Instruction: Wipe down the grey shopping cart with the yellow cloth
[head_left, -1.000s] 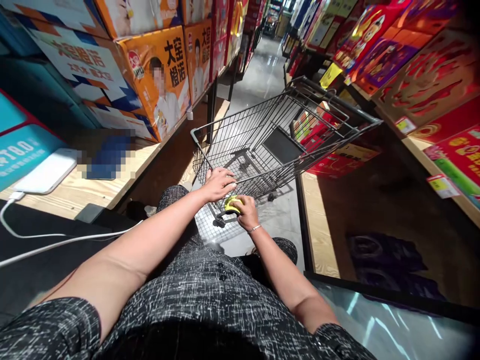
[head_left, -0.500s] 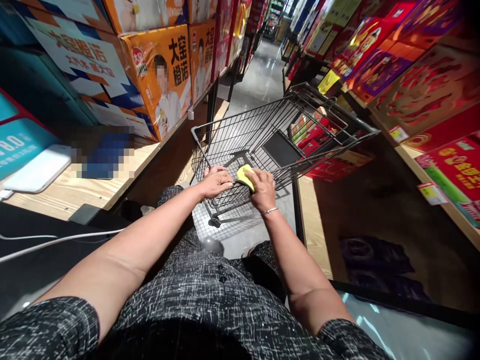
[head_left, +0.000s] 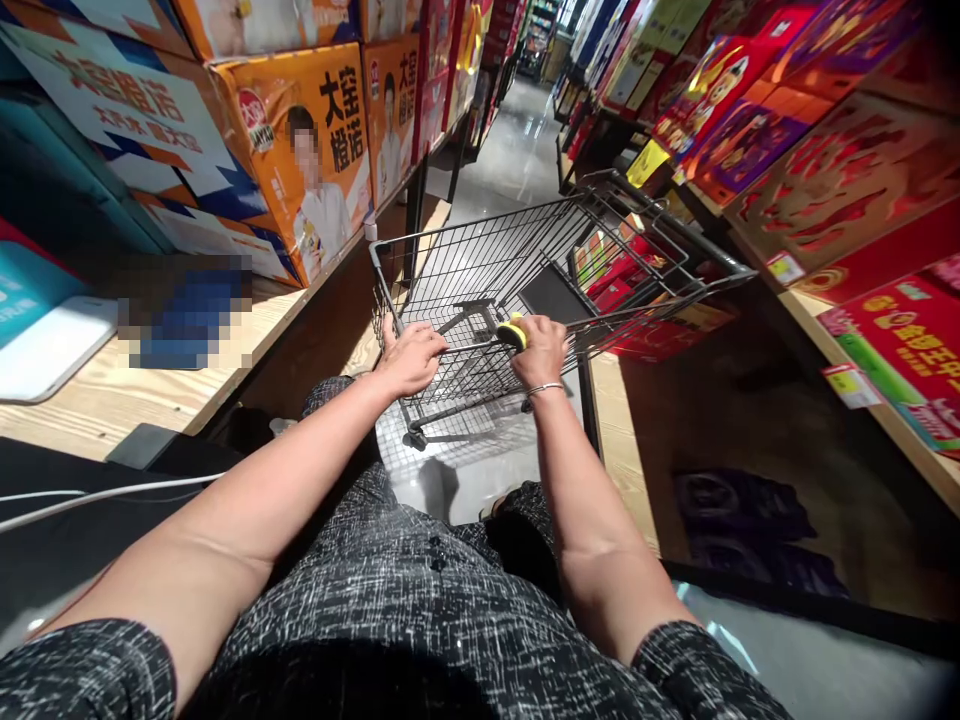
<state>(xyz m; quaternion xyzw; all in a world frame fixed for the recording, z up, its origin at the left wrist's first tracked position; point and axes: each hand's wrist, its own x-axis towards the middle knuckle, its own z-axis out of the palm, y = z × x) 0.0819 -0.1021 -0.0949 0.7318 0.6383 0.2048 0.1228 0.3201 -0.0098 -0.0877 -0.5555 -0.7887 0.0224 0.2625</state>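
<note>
A black wire shopping cart (head_left: 525, 260) stands in a store aisle just in front of me. My left hand (head_left: 409, 357) grips the cart's near handle bar on the left. My right hand (head_left: 538, 350) is closed on a small yellow cloth (head_left: 514, 331) and presses it against the same bar further right. A thin bracelet circles my right wrist. The cart's basket looks empty apart from a dark flap at its far end.
Orange and white gift boxes (head_left: 322, 150) line the wooden shelf on the left. A white device (head_left: 52, 345) with a cable lies on that shelf. Red gift boxes (head_left: 840, 170) fill the shelves on the right. The grey floor of the aisle (head_left: 517, 150) runs ahead beyond the cart.
My right hand rose with the yellow cloth from low on the cart's rear grid up to the handle bar. The cart and my left hand shifted slightly left and nearer.
</note>
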